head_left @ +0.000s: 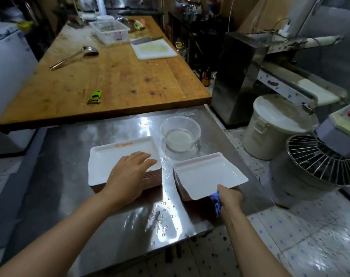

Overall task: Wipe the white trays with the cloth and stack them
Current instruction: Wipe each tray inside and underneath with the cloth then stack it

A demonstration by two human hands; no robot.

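— What is lying under the hands, and what room is this?

— A wet steel table [114, 196], beaded with water, is sitting under both arms in a working kitchen. A wooden bench [110, 76] is stretching away beyond the fingertips, and a mixer with a wire guard [317, 160] is standing off past the right wrist on a tiled floor.

— How many of each thing?

— Two stacks of white trays. The left stack [110, 156] is sitting under the left hand [130, 172]; the right stack [208, 172] is sitting just ahead of the right hand [229, 195]. How many trays each stack holds I cannot tell. One blue cloth [216, 200], one clear bowl [180, 134] of cloudy water beyond both stacks, one green peeler [95, 96] and one ladle [76, 56] far ahead on the bench.

— Which way are the trays running?

— The left stack's long side is running across, left to right. The top tray on the right is tilting, its near corner raised, its length running away from the right hand towards the mixer.

— And the hands?

— The left is lying flat, fingers spread, on the left stack's top tray. The right is pinching the tilted tray's near corner, with the cloth bunched in the same grip
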